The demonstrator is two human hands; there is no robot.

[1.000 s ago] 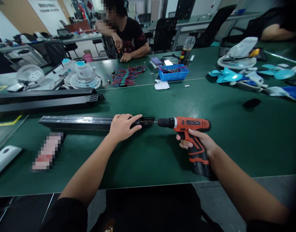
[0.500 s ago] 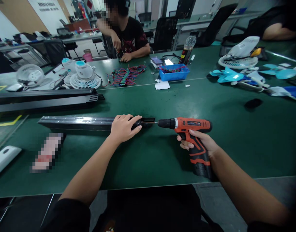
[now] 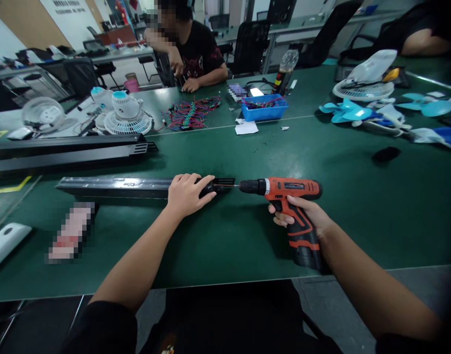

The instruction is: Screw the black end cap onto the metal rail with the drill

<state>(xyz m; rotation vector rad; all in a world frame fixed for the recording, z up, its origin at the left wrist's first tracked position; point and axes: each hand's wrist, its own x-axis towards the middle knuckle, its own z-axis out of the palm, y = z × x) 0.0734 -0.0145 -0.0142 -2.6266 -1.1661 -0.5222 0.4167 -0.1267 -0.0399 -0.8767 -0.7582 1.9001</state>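
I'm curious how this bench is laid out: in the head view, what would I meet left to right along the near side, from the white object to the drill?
White object, blurred pink thing, left hand on a long black bar, drill gripped in the right hand.

One cordless drill (image 3: 295,189) sits in the right fingers (image 3: 283,219); one black bar (image 3: 115,188) lies under the left fingers (image 3: 204,182); beyond both stand one blue bin (image 3: 265,113), one plastic bottle (image 3: 283,74).

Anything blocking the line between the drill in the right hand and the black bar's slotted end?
Nothing visible stands between the drill and the slotted end of the black bar. The left hand rests on the bar, just past that end.
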